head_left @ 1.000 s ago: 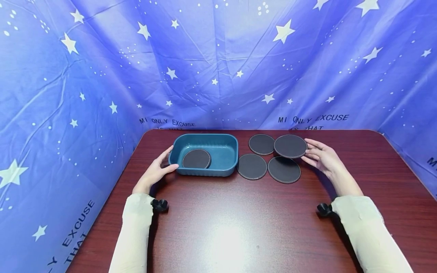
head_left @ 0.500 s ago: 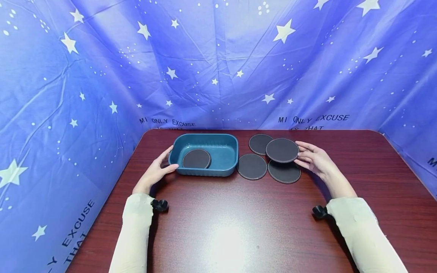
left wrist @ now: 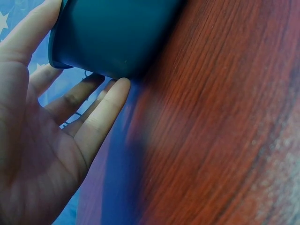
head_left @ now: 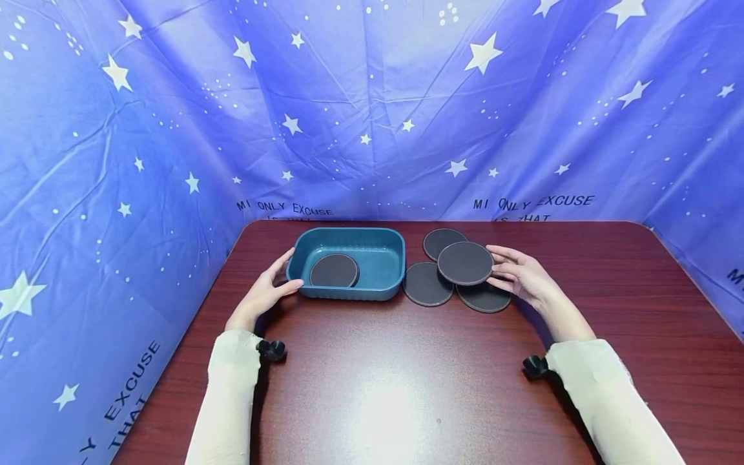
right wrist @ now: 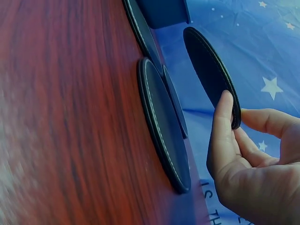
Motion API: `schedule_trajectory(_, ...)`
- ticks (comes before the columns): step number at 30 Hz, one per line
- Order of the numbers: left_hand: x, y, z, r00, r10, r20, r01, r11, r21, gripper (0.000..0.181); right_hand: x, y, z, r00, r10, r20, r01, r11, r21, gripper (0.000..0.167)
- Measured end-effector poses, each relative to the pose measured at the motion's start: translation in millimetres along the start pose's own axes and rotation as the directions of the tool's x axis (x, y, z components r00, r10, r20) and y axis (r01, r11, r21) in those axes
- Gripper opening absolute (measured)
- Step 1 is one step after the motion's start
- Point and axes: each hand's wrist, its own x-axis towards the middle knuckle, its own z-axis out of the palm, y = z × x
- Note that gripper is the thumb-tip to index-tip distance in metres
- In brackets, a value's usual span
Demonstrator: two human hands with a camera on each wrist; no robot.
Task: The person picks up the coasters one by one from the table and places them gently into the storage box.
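Note:
My left hand [head_left: 264,294] rests at the left end of a teal rectangular plastic bin [head_left: 383,296], thumb at the front rim, fingers against its side. In the left wrist view the fairly straight fingers [left wrist: 105,108] touch the bin's outer wall [left wrist: 117,37]. Inside the bin, at its left, lie stacked dark round coasters [head_left: 334,271]. My right hand [head_left: 526,284] pinches the right edge of a stitched dark coaster [head_left: 465,263]. In the right wrist view this coaster [right wrist: 206,63] hangs above the table, apart from the coasters lying below.
Right of the bin, three dark coasters lie flat: one at the back [head_left: 442,242], a front left coaster [head_left: 427,287] and a partly covered front right coaster [head_left: 485,302]. A reddish-brown wooden table [head_left: 325,387] bears everything. Behind hangs a blue star-print cloth [head_left: 366,168].
My right hand has carried the pinched coaster leftward and a little toward the near side, over the lying coasters. The left hand and the bin have stayed in place.

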Motion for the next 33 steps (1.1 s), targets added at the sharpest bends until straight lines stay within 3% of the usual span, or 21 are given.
schedule_trajectory(24, -0.2, -1.2, 0.5, 1.000, 0.010, 0.001, -0.010, 1.000, -0.015, 0.080, 15.8, 13.7, 37.7, 0.998, 0.069, -0.006, -0.069, 0.991, -0.116, 0.055)
schedule_trajectory(33, -0.7, 0.2, 0.4, 1.000, 0.015, 0.003, -0.015, 1.000, -0.016, 0.081, 22.2, 14.3, 53.0, 0.999, 0.043, 0.033, -0.038, 0.990, -0.136, 0.054)
